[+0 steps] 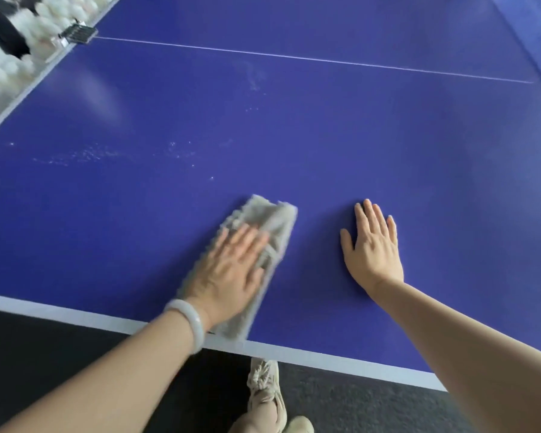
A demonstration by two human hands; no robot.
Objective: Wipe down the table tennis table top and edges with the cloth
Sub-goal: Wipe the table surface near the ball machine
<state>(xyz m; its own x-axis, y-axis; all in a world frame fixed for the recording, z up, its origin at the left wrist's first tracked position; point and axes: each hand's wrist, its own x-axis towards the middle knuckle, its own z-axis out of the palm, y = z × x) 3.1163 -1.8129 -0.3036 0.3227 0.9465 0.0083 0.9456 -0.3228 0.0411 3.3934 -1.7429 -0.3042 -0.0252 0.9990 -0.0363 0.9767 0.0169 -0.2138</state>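
The blue table tennis table (pixel 294 126) fills the view, its white near edge line (pixel 325 354) running across the bottom. A folded grey fluffy cloth (pixel 269 220) lies on the top close to that edge. My left hand (pixel 228 270) presses flat on the cloth with straight fingers and is blurred by motion; a pale bangle sits on its wrist. My right hand (pixel 372 245) rests flat on the bare blue surface to the right of the cloth, fingers straight. Whitish dust specks (pixel 85 156) mark the top to the left and further up.
A thin white centre line (pixel 294 57) crosses the far part of the table. The net clamp (pixel 77 33) sits at the far left corner, the net (pixel 537 42) at the right. Dark carpet (pixel 356 407) and my beige shoes (pixel 266 389) lie below the near edge.
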